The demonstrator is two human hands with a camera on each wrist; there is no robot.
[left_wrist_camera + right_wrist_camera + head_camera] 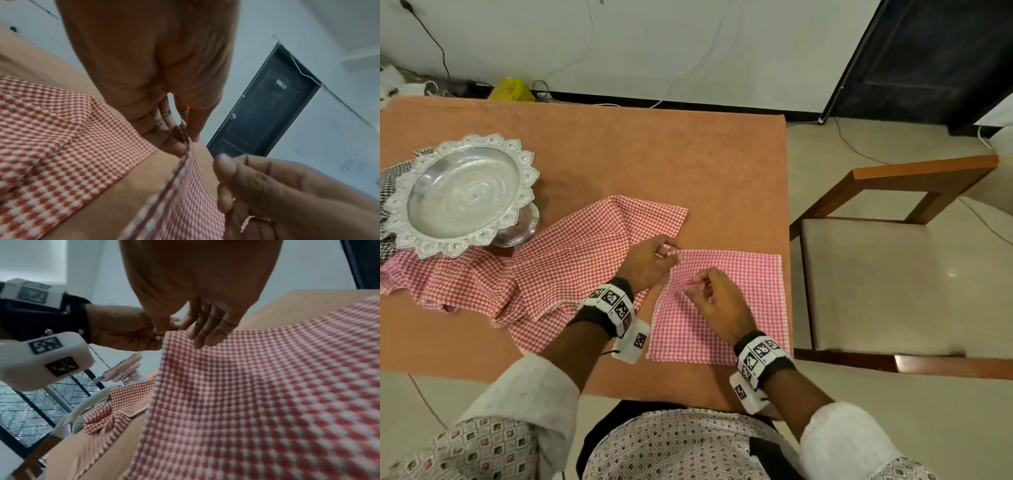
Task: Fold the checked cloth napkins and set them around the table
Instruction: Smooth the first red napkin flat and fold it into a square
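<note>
A pink checked napkin [739, 301] lies flat at the table's right edge. My left hand [669, 257] pinches its far left corner between thumb and fingers, which the left wrist view shows lifting the cloth edge [191, 203] at the fingertips [174, 138]. My right hand [698, 287] hovers just above the napkin's left part with relaxed fingers [207, 335] and holds nothing. In the right wrist view the napkin [257, 394] spreads out below the palm. Several red checked napkins [558, 274] lie crumpled to the left.
A silver pedestal tray [462, 195] stands at the left on the orange table cover [654, 154], partly over a black-and-white checked cloth [390, 181]. A wooden chair [876, 281] with a beige seat stands close to the table's right edge.
</note>
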